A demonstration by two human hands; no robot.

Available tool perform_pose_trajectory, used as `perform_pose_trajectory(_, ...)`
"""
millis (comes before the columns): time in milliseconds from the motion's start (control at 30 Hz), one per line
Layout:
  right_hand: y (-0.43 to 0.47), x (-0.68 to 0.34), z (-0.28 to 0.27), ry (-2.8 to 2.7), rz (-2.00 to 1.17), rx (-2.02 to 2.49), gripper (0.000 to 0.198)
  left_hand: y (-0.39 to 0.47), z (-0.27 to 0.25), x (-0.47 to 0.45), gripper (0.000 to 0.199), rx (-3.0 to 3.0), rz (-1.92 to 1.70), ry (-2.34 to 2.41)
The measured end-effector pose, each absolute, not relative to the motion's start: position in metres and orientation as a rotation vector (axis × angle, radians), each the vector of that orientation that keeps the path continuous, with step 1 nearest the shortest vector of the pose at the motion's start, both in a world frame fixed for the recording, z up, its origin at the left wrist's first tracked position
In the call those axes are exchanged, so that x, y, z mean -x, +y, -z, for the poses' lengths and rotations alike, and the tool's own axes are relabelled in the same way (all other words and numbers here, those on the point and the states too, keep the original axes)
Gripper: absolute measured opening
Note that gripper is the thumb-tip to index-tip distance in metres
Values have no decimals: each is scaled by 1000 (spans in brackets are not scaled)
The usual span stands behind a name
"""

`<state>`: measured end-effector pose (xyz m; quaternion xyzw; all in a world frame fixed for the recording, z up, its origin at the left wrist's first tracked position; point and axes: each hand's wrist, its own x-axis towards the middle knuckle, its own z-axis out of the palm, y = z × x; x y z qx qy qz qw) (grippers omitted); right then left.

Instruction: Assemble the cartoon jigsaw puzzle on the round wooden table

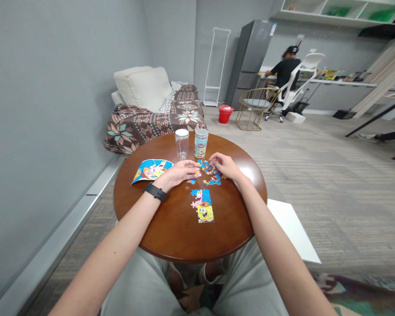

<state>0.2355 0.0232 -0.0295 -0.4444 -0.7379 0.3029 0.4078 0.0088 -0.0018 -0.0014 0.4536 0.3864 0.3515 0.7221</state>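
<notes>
On the round wooden table [171, 232] lies a loose heap of jigsaw pieces [212, 180], mostly blue with some other colours. My left hand [182, 172], a black watch on its wrist, rests at the heap's left side with fingers stretched out. From the right, my right hand [226, 166] reaches over the heap; its fingers are bent and apart, their tips at the pieces. Nearer to me is a joined puzzle section [204, 208] showing a yellow cartoon face, a pink figure and blue ground. A curled picture sheet [151, 169] lies left of my left hand.
A clear jar with a white lid [182, 145] and a cartoon-printed jar [201, 144] stand at the table's far side. Beyond are a draped sofa [158, 127], a red bin [225, 114] and a seated person [285, 70]. A white board [292, 228] is right of the table.
</notes>
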Motion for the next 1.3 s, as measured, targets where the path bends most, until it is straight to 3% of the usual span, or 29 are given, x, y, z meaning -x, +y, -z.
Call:
perform_pose_trajectory(433, 23, -235, 30, -1878, -781, 1130, 24, -2, -1, -9, 23, -1018, -770, 856)
perform_pose_trajectory(667, 22, -236, 28, -1892, -790, 1137, 26, -2, 0, -6, 36, -1113, -759, 787)
perform_pose_trajectory(1000, 19, -234, 25, -1911, -793, 1132, 23, -6, -5, -7, 38, -1071, -678, 834)
perform_pose_trajectory(1300, 19, -234, 25, -1935, -786, 1151, 26, -6, -5, -7, 26, -1040, -711, 804)
